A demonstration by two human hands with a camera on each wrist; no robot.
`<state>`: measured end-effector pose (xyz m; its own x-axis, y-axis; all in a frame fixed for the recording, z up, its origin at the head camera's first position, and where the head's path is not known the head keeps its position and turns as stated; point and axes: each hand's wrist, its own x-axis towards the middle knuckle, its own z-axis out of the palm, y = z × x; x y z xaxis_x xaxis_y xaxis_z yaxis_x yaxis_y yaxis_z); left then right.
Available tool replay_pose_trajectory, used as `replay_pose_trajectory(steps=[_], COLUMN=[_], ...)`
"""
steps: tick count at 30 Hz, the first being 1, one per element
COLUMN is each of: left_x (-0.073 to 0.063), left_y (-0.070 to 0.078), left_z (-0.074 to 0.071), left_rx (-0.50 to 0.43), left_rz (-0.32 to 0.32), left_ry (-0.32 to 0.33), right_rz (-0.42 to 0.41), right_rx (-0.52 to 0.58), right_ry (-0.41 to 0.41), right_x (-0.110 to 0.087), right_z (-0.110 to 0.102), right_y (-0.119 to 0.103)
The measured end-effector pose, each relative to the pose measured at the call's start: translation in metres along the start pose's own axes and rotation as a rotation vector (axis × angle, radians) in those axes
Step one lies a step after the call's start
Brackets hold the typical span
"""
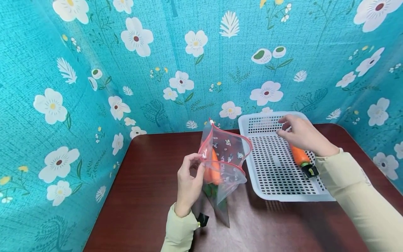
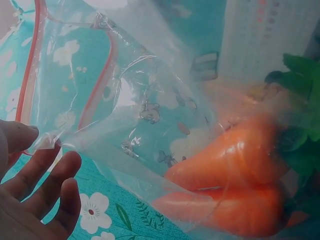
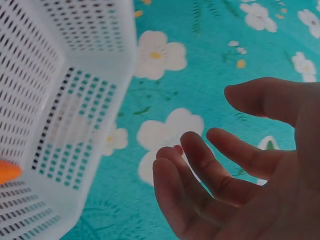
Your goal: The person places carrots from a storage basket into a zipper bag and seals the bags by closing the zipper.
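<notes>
Head view: a turquoise floral fabric backdrop hangs along the left, far and right sides of a dark reddish-brown table. At the middle of the table, a clear zip bag with a red seal has its mouth open; orange carrots show inside it. The left hand pinches the bag's left near rim between thumb and finger. To the right lies a white perforated plastic basket, containing a single carrot on its right side. The right hand is above the basket, fingers loosely bent, grasping nothing. Left wrist view: the pinch on the bag is confirmed; two carrots with leafy green tops lie side by side inside. Right wrist view: thumb and fingers are apart, unloaded; an orange tip shows within the basket.
</notes>
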<state>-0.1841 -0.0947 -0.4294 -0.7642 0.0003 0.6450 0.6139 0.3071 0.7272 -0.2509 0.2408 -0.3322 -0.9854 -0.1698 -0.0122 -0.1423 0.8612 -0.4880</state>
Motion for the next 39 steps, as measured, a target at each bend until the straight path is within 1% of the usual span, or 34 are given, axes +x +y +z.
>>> replay_pose_trajectory(steps=[6,11,15,18,22,26,29,32,37,39], left_x=[0.000,0.000,0.000,0.001,0.001,0.000,0.000,0.000,0.000,0.000], left_y=[0.000,0.000,0.000,0.000,0.001,0.001,0.001,0.002,0.001,0.001], left_z=[0.000,0.000,-0.001,-0.001,-0.001,-0.002,-0.003,-0.003,-0.003,-0.003], left_rx=[-0.007,-0.001,-0.002,-0.007,-0.008,-0.001,0.003,0.006,0.005,0.000], left_rz=[0.002,-0.001,0.000,0.008,0.014,0.005,-0.004,-0.005,0.024,0.024], left_ry=[0.001,0.000,-0.002,-0.001,0.001,0.001,-0.003,-0.006,-0.008,-0.011], right_rz=[0.063,0.120,0.181,0.222,0.257,0.286,0.326,0.373,0.452,0.472], right_rx=[-0.022,-0.043,-0.074,-0.098,-0.138,-0.165,-0.197,-0.229,-0.266,-0.272], right_ry=[-0.044,-0.097,-0.131,-0.139,-0.143,-0.180,-0.199,-0.191,-0.168,-0.167], right_x=[0.009,0.015,0.018,0.021,0.025,0.027,0.029,0.030,0.029,0.029], right_z=[0.006,0.019,0.030,0.038,0.047,0.055,0.060,0.066,0.072,0.074], right_y=[0.021,0.044,0.056,0.063,0.072,0.079,0.082,0.084,0.084,0.083])
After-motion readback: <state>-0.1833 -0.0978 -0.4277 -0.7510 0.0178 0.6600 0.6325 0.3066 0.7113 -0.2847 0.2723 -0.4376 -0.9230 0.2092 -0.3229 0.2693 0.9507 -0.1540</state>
